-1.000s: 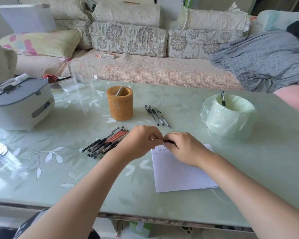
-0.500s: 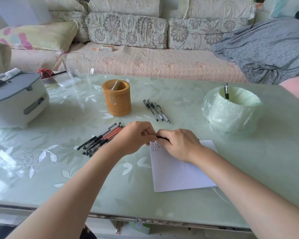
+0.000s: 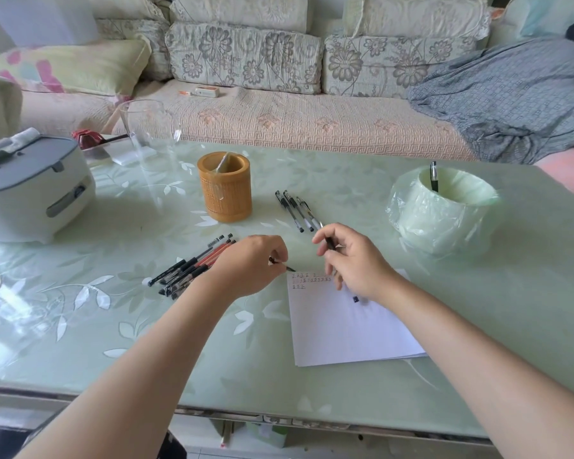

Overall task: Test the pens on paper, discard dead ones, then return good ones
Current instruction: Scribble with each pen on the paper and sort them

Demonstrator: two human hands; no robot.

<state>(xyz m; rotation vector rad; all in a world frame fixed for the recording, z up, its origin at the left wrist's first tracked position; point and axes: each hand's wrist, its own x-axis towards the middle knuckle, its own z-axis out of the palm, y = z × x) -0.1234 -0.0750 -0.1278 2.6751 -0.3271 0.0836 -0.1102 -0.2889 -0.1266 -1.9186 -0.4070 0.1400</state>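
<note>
My right hand (image 3: pixel 358 263) pinches a black pen (image 3: pixel 328 241) just above the top edge of the white paper (image 3: pixel 345 329), which bears a few rows of small test marks. My left hand (image 3: pixel 252 268) is curled to the left of it and pinches a small dark piece, apparently the pen's cap (image 3: pixel 287 266). A loose pile of black and red pens (image 3: pixel 193 268) lies behind my left wrist. Three more pens (image 3: pixel 295 210) lie side by side beyond my hands. A wooden pen holder (image 3: pixel 225 193) stands behind the pile.
A pale green bin with a plastic liner (image 3: pixel 444 213) stands at the right with one pen (image 3: pixel 433 177) upright in it. A grey-lidded white appliance (image 3: pixel 30 190) sits at the left, and a clear glass jug (image 3: pixel 150 134) stands behind the holder. A sofa runs along the table's far side.
My hands were joined on one pen over the paper's top edge. They have pulled apart: the right hand has lifted the pen up and right, and the left keeps the dark piece.
</note>
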